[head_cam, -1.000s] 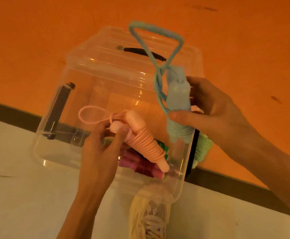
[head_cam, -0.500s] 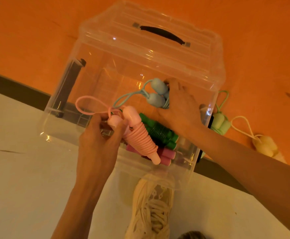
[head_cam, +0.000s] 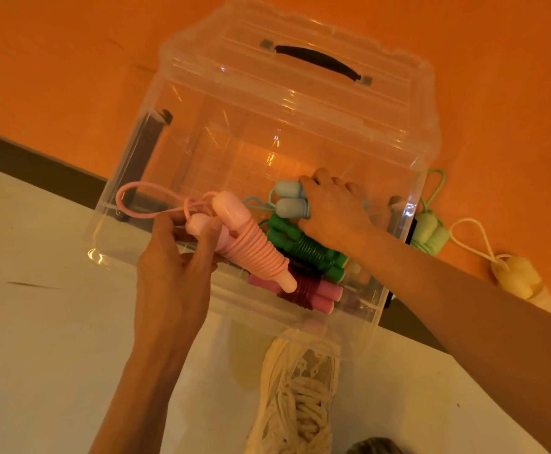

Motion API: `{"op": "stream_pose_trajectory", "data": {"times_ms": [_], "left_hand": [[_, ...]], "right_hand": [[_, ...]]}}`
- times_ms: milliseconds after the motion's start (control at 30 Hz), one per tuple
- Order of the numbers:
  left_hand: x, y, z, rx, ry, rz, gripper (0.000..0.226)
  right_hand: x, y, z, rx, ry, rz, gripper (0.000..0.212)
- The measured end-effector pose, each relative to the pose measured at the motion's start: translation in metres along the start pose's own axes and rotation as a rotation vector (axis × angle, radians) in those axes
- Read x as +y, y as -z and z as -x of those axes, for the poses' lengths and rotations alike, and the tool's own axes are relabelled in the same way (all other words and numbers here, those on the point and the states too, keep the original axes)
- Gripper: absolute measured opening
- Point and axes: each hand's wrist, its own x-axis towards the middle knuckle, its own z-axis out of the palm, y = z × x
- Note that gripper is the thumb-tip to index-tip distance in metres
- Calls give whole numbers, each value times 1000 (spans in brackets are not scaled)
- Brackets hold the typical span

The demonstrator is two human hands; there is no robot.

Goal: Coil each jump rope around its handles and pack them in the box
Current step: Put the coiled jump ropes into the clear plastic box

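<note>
left hand [head_cam: 172,273] grips pink rope [head_cam: 251,244] over near rim of clear box [head_cam: 300,126]. right hand [head_cam: 336,208] inside box, curled on blue rope [head_cam: 290,199] beside green rope [head_cam: 303,244]; maroon rope [head_cam: 310,291] nearer front wall. outside box right: mint rope [head_cam: 429,232], yellow rope [head_cam: 516,276]. shoe [head_cam: 300,394] below box.

Three coiled ropes [head_cam: 303,257] lay inside the box [head_cam: 267,152], a shoe [head_cam: 297,394] before it, two more ropes [head_cam: 431,234] right of it.
</note>
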Motion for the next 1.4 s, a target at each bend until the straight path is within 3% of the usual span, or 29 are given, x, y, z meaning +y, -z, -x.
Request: {"op": "stream_pose_trajectory", "data": {"times_ms": [300, 367, 467, 533, 633, 700, 767, 833, 933, 1000, 1100, 1300, 1400], "left_hand": [[-3, 1, 0, -4, 23, -9, 28], [-3, 3, 0, 2, 26, -16, 32], [-4, 5, -2, 19, 30, -37, 35], [-4, 5, -3, 21, 28, -51, 34], [-4, 5, -6, 27, 16, -59, 32], [-3, 4, -6, 37, 7, -54, 31], [-2, 2, -6, 34, 21, -14, 29], [-1, 3, -7, -1, 57, 37, 25], [0, 13, -12, -21, -35, -122, 17], [2, 26, -18, 85, -200, -281, 16], [2, 41, -35, 169, -410, -495, 33], [-7, 51, -50, -16, -287, -622, 38], [-16, 51, -42, -98, -190, -707, 39]], "right_hand": [[-10, -6, 14, 1, -109, 160, 77], [-13, -9, 19, 57, -120, 120, 76], [-8, -17, 31, 242, 19, 20, 65], [-6, -16, 38, 342, 122, -205, 50], [-16, -2, 48, 235, 182, -619, 32], [-29, 5, 54, 90, 215, -760, 49], [-44, 4, 59, 9, 242, -757, 68], [-55, -3, 60, 54, 237, -661, 64], [-58, -4, 57, 122, 158, -602, 59], [-59, -2, 52, 128, 109, -596, 56], [-70, 2, 44, 129, 109, -601, 59], [-107, -15, 29, 135, 44, -889, 66], [-116, -26, 26, 128, 48, -926, 58]]}}
